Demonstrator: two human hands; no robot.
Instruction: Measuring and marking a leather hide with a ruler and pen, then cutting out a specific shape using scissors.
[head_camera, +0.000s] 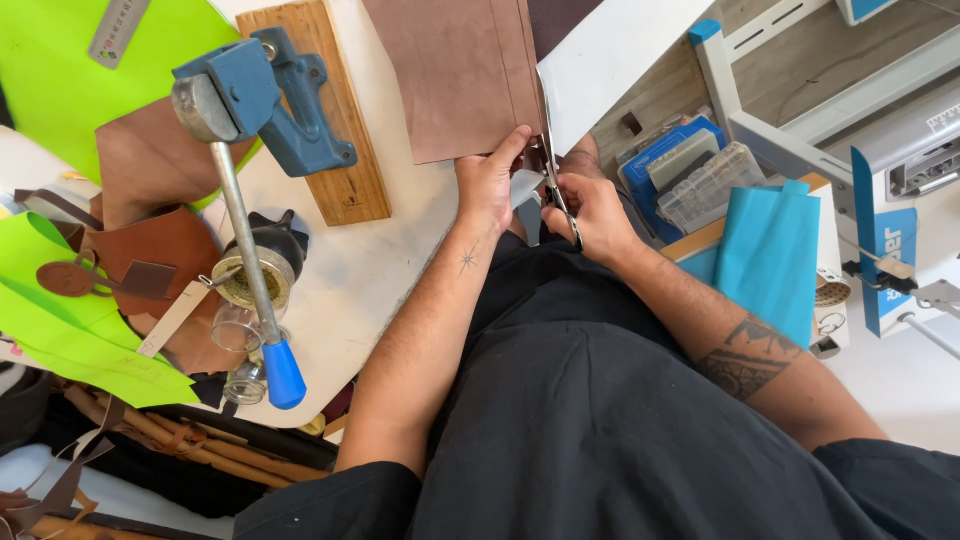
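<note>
**Cutting brown sheet with scissors, mid-cut**

Trimming under way at the table edge, 12 o'clock from the torso. Left hand (487, 185) pinches the near edge of the brown sheet (460, 75), thumb on top. Right hand (592, 215) has its fingers curled shut through the scissors (556, 190), blades pointing toward 12. Press tool (262, 100) at 10 o'clock, untouched. Judgement: the next snip needs the sheet held taut and the blades kept on line.

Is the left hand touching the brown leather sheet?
Touching. The head view shows the left hand with its fingers lying on the lower edge of the brown leather sheet.
</note>
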